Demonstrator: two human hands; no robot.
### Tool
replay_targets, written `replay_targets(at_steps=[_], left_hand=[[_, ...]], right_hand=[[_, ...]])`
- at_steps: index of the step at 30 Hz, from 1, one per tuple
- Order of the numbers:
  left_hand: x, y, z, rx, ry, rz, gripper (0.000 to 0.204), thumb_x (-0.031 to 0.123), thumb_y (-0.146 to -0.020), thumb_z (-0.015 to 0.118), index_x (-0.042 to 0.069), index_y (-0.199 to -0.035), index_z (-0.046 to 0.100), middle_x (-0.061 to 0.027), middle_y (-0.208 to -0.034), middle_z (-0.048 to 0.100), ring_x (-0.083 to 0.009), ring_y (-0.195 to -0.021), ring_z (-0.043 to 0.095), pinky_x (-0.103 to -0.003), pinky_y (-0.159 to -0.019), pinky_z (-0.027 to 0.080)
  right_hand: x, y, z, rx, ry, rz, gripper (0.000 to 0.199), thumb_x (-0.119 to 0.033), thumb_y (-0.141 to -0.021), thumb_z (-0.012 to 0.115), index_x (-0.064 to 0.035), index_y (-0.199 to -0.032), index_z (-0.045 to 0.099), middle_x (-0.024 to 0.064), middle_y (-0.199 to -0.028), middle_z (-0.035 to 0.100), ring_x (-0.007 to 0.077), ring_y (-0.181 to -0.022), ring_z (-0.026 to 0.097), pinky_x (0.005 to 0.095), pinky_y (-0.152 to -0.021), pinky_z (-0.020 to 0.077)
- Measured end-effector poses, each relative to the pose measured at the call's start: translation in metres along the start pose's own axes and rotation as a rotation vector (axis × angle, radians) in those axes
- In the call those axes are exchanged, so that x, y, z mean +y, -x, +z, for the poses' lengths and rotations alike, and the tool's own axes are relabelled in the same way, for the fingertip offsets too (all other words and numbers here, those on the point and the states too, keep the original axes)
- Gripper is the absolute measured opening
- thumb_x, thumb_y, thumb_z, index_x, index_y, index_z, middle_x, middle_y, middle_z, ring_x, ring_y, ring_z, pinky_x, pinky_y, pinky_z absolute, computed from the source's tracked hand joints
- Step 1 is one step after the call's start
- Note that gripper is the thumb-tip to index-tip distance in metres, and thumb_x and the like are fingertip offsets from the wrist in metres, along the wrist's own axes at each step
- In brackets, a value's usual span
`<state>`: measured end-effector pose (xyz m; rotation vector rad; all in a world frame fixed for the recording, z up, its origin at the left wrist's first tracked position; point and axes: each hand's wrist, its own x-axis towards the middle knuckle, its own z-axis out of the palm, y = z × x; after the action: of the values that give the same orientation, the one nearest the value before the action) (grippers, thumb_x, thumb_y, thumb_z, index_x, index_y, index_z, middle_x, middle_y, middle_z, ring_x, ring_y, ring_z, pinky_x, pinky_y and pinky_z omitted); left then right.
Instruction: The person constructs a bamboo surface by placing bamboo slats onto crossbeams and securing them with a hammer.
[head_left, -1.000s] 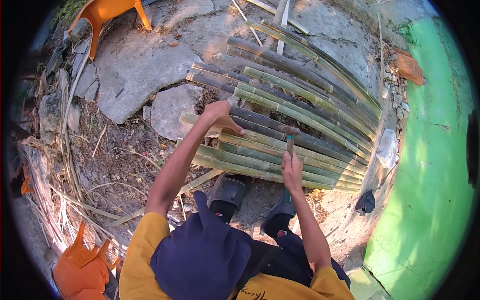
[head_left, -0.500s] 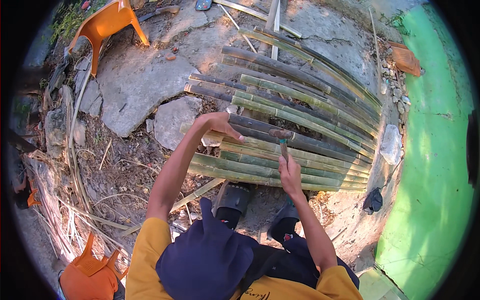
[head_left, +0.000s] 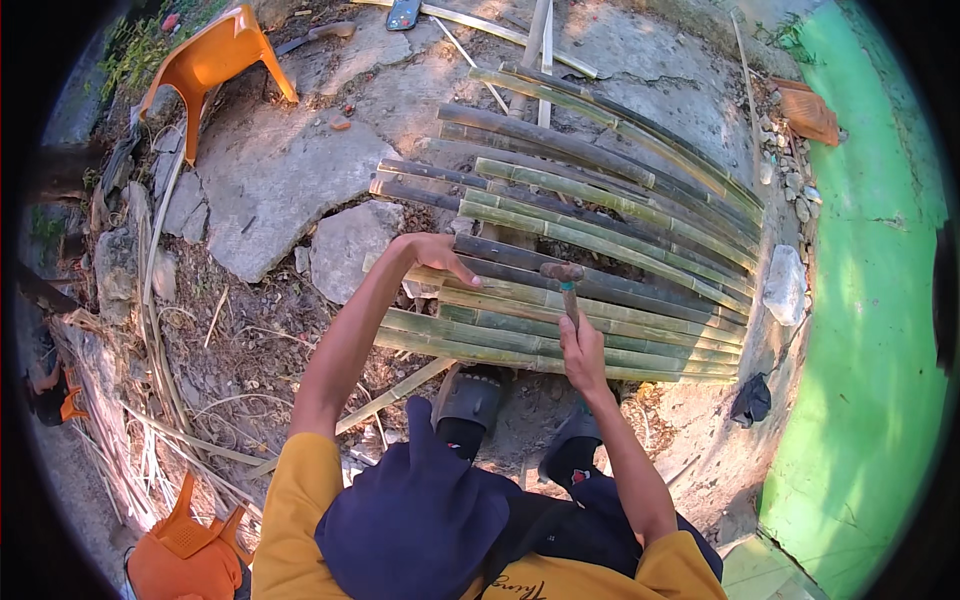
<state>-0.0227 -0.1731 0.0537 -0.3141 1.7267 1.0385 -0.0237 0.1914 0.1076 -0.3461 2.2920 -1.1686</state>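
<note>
Split bamboo slats (head_left: 610, 228), some green and some dark brown, lie side by side in a row across the ground before me. My left hand (head_left: 438, 258) is closed over a pale bamboo slat (head_left: 525, 294) near its left end. The thumb lies along the top, while the other fingers are mostly hidden. In my right hand (head_left: 583, 352) is a hammer (head_left: 562, 271), gripped by its handle. Its rusty head is over the slats, right of my left hand; I cannot tell whether it touches them.
An orange plastic chair (head_left: 205, 62) stands at the far left, and another orange chair (head_left: 185, 540) at the lower left. Broken concrete slabs (head_left: 290, 190) and thin bamboo strips surround the slats. A white stone (head_left: 784, 286) sits at their right ends, beside green-painted ground (head_left: 865, 330).
The view has shifted slightly. Both hands keep nearly the same places: the left on the slat, the right around the hammer, whose head is barely displaced.
</note>
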Motion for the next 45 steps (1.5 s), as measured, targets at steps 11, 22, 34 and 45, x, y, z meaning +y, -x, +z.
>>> replay_targets(at_steps=[11,22,34,45], left_hand=[[-0.008,-0.026,0.007,0.061,0.037,0.15,0.092,0.057,-0.073,0.092,-0.001,-0.14,0.067,-0.0188,-0.134,0.073,-0.0313,-0.128,0.066,-0.041,-0.108,0.048],[-0.027,-0.011,0.008,0.349,0.036,0.2,0.067,0.055,-0.066,0.098,-0.002,-0.092,0.072,-0.0114,-0.085,0.072,-0.0235,-0.08,0.067,-0.041,-0.072,0.05],[-0.032,-0.003,0.056,0.876,0.206,0.335,0.049,0.036,-0.078,0.095,-0.004,-0.097,0.072,-0.0121,-0.074,0.071,-0.0247,-0.069,0.068,-0.041,-0.07,0.053],[-0.025,-0.006,0.077,1.096,0.279,0.362,0.043,0.029,-0.083,0.09,-0.007,-0.101,0.073,-0.0228,-0.088,0.073,-0.0366,-0.082,0.071,-0.045,-0.076,0.054]], right_hand=[[0.011,0.0,-0.004,0.005,0.018,0.02,0.038,-0.035,-0.112,0.053,0.0007,-0.1,0.057,0.0157,-0.065,0.057,0.0271,-0.058,0.058,0.0446,-0.059,0.0433],[0.007,-0.001,0.009,-0.024,0.024,0.024,0.038,-0.036,-0.112,0.053,0.0,-0.102,0.058,0.0126,-0.067,0.056,0.0239,-0.06,0.055,0.0421,-0.06,0.043],[0.01,-0.007,0.016,-0.03,0.025,0.031,0.037,-0.034,-0.112,0.054,0.0013,-0.1,0.056,0.0192,-0.066,0.054,0.0316,-0.058,0.053,0.0468,-0.06,0.0417],[-0.007,-0.024,0.027,0.013,0.09,-0.045,0.035,-0.032,-0.109,0.06,0.0004,-0.096,0.056,0.0164,-0.064,0.053,0.0306,-0.057,0.05,0.0453,-0.059,0.0426]])
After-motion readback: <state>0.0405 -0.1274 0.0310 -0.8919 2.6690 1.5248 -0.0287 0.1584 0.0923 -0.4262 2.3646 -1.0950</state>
